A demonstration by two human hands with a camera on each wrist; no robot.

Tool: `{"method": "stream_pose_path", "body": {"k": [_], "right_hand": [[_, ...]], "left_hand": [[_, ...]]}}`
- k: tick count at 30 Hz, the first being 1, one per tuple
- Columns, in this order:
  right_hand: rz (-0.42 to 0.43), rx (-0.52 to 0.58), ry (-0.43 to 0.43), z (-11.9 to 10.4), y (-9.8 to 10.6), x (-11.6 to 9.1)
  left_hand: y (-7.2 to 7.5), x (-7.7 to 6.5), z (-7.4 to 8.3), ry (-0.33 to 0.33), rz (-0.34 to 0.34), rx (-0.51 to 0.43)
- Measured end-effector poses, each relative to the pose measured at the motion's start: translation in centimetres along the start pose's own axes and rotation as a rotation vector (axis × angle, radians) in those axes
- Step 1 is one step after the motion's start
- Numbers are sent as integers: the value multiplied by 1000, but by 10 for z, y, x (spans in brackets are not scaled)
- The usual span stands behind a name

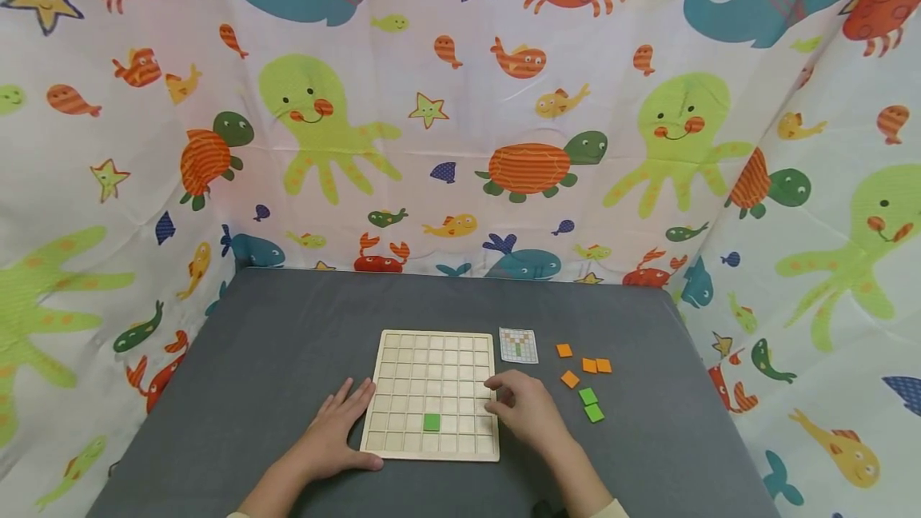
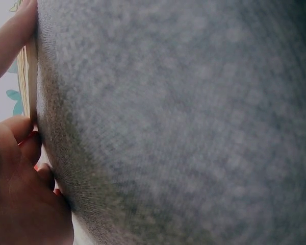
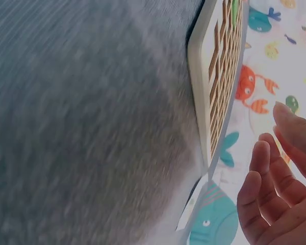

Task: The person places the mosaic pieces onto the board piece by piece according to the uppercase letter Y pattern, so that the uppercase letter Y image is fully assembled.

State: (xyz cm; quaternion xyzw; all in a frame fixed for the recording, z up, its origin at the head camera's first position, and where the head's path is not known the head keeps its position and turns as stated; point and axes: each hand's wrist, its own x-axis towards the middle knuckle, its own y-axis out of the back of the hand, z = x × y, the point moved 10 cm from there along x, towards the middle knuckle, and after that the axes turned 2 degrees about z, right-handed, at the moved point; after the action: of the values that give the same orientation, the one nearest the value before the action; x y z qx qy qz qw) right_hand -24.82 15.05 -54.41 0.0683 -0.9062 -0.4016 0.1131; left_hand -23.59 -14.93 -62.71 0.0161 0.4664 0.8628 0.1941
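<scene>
A wooden grid board (image 1: 403,398) lies on the grey table, with a green square tile (image 1: 432,422) in one cell of a near row. My left hand (image 1: 332,434) rests spread at the board's left side, fingers along its edge and thumb by the near left corner. At the right edge hovers my right hand (image 1: 528,414), its fingers loosely bent and thumb apart from the index finger. The right wrist view shows nothing between those fingers (image 3: 268,178). That view also has the board's pale rim (image 3: 201,97) standing off from the hand.
A small printed card (image 1: 518,346) with a coloured grid lies beyond the board's right corner. Several loose orange tiles (image 1: 570,379) and two green tiles (image 1: 594,413) lie right of the right hand. A sea-animal curtain (image 1: 446,222) encloses the table's back and sides.
</scene>
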Motion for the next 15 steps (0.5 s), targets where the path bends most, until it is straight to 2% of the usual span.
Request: {"method": "stream_pose_path", "body": {"k": [11,15], "right_hand": [[68,-13,-135,34,28,-9],[100,-4,-155,46,40,-14]], "left_hand": [[-1,0,0,13,-2,-9],[0,0,0,13,-3,-12]]}}
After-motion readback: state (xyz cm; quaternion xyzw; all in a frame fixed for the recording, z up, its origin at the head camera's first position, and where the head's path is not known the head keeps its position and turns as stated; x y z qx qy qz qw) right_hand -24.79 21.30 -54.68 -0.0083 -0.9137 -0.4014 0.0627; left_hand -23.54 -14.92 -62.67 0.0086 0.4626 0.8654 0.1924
